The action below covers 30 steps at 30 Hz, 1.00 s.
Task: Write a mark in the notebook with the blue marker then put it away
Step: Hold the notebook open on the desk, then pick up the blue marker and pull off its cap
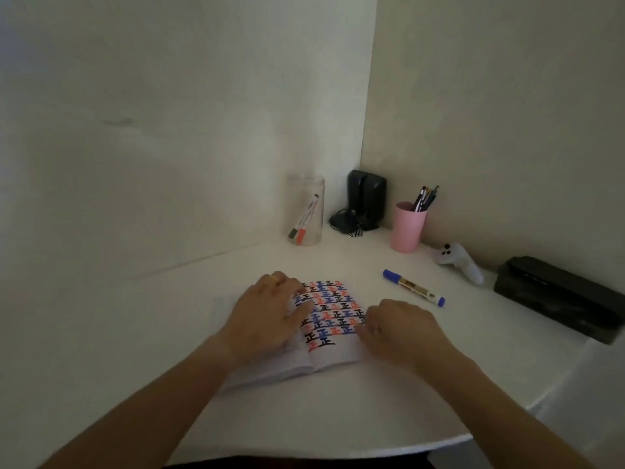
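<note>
An open notebook (333, 316) lies on the white desk, its right page filled with rows of black, red and blue marks. My left hand (270, 316) presses flat on the left page, fingers spread over the fold. My right hand (402, 328) rests palm down on the right edge of the page, holding nothing. The blue marker (413, 288), capped, lies on the desk up and right of the notebook, a short way beyond my right hand. A clear jar (306, 211) at the back holds a red and a black marker.
A pink cup (407, 228) with several pens stands at the back right. Black speakers (367, 203) sit in the corner. A white controller (461, 262) and a black case (558, 296) lie along the right wall. The desk's curved front edge (338, 451) is near me.
</note>
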Tool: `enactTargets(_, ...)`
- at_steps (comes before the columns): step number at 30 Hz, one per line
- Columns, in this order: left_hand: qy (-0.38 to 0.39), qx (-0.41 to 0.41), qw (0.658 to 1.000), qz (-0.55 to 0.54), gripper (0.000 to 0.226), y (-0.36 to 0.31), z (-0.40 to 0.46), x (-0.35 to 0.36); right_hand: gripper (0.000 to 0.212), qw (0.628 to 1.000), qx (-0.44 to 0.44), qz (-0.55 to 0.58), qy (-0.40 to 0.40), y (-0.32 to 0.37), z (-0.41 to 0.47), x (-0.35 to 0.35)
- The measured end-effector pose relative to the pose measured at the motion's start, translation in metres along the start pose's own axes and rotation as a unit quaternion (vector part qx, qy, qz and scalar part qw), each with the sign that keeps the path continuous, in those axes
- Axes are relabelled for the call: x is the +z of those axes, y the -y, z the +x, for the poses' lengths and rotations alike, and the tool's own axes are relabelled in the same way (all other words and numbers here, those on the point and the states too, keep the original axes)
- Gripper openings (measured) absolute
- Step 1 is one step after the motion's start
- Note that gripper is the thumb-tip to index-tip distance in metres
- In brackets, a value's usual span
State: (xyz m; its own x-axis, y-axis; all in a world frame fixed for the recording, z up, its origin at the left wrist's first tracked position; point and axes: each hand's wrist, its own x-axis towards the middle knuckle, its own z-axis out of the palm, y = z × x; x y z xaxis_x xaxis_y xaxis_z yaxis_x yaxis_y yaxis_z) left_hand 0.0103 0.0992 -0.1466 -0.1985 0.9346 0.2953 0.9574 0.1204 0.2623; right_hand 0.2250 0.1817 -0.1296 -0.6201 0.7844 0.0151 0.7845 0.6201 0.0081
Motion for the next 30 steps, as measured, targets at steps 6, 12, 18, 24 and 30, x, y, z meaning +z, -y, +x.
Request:
enactTargets(6,0.006,0.071,0.997,-0.021,0.039,0.022,0.041,0.031,0.032,0.990,0.068,0.032,-0.119,-0.034,0.074,-0.006)
enactTargets(12,0.021,0.112,0.993,-0.024,0.037,0.036,0.044,0.038,0.043,0.982,0.133,0.005,-0.134,-0.053,0.110,0.028)
enactTargets(18,0.017,0.111,0.993,-0.021,0.037,0.032,0.046,0.038,0.037,0.984,0.120,-0.013,-0.133,-0.057,0.114,0.037)
enactTargets(24,0.015,0.102,0.994,-0.029,0.038,0.029,0.039,0.031,0.042,0.914,-0.014,0.357,-0.192,-0.024,0.107,0.024)
enactTargets(30,-0.010,0.089,0.996,-0.015,0.039,0.026,0.037,0.027,0.037,0.579,-0.003,0.813,-0.064,-0.015,0.096,0.015)
